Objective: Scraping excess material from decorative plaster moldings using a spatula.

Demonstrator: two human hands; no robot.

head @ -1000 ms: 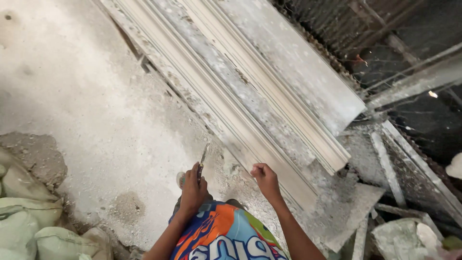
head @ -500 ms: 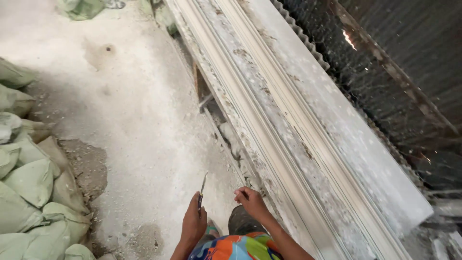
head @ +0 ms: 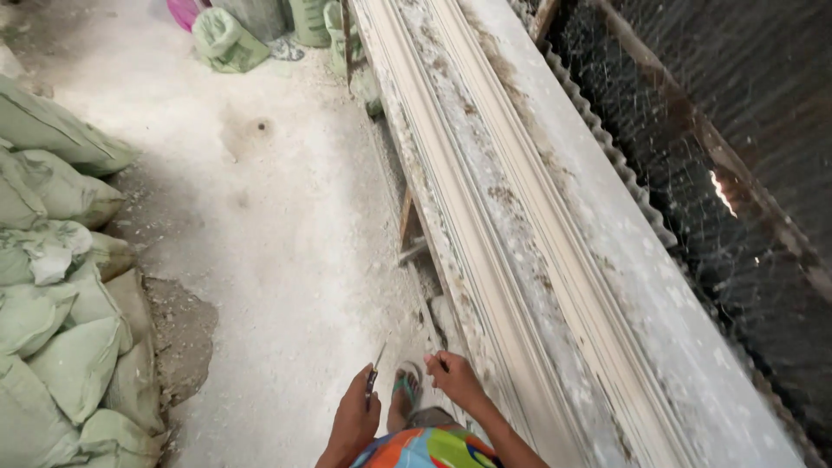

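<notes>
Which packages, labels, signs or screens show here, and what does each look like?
Stacked sacks: left edge on the floor, bulging, pale green, dusty.
Tied sack: top centre on the floor, rounded, pale green.
Upright sacks: top, at the far end of the long bench, greenish.
No signs or screens visible.

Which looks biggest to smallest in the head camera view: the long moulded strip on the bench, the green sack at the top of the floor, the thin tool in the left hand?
1. Long moulded strip, running across nearly the whole picture.
2. Green sack; it lies far from the camera, so it looks smaller than it is.
3. Thin tool held in the left hand, clearly smallest.
</notes>
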